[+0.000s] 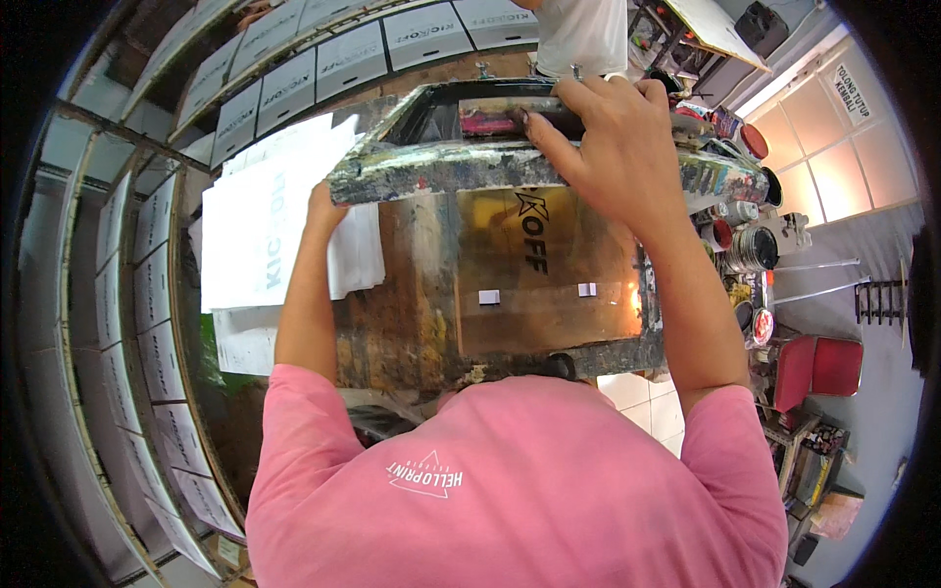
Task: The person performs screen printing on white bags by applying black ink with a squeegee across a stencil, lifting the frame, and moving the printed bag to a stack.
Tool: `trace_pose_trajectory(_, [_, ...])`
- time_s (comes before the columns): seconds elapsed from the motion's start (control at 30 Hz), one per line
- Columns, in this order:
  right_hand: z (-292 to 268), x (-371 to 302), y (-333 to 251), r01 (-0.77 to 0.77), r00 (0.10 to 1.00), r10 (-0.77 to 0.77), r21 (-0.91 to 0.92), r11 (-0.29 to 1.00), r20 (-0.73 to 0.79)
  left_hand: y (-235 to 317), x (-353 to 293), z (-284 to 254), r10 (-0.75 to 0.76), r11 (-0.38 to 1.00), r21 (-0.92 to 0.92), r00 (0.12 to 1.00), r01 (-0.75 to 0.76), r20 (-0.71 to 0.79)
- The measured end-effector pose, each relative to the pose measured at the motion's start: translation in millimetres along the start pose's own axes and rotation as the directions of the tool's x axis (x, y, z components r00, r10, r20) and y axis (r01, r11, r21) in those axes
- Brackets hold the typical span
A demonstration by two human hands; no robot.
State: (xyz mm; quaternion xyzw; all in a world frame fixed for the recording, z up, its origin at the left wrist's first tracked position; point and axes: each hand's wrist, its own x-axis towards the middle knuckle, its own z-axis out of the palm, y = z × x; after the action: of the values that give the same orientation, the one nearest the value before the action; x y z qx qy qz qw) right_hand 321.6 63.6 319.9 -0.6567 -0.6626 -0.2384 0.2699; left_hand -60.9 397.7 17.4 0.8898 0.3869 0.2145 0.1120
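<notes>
Crosswise squeegee clasped by right hand

The squeegee is held under thumb and fingers, leftward of the palm, its long axis set left to right. The screen frame is met at its left corner by the left hand, whose grip cannot be told. Both arms are stretched forward, the glass plate between them.

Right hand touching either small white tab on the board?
Apart. The head view shows the right hand up at the screen frame, with board visible between it and both the left tab and right tab.
</notes>
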Motion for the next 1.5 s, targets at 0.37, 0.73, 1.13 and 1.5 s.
trace_pose_trajectory(0.37, [-0.6, 6.8, 0.3, 0.0, 0.999, 0.0, -0.008, 1.0, 0.043, 224.3, 36.0, 123.4, -0.265, 0.951, 0.293, 0.739, 0.096, 0.619])
trace_pose_trajectory(0.73, [-0.3, -1.6, 6.1, -0.012, 0.999, 0.012, 0.001, 1.0, 0.049, 370.5, 85.4, 245.5, -0.114, 0.983, -0.086, 0.909, 0.162, 0.4])
trace_pose_trajectory(1.13, [2.0, -19.2, 3.0, -0.135, 0.991, 0.135, 0.177, 0.975, 0.009, 376.8, 100.1, 366.5, -0.094, 0.996, 0.064, 0.785, 0.07, 0.613])
trace_pose_trajectory(1.5, [3.9, -26.9, 6.3, -0.146, 0.989, 0.14, 0.142, 0.979, 0.054, 404.3, 99.8, 419.3, -0.086, 0.996, 0.072, 0.738, 0.05, 0.669])
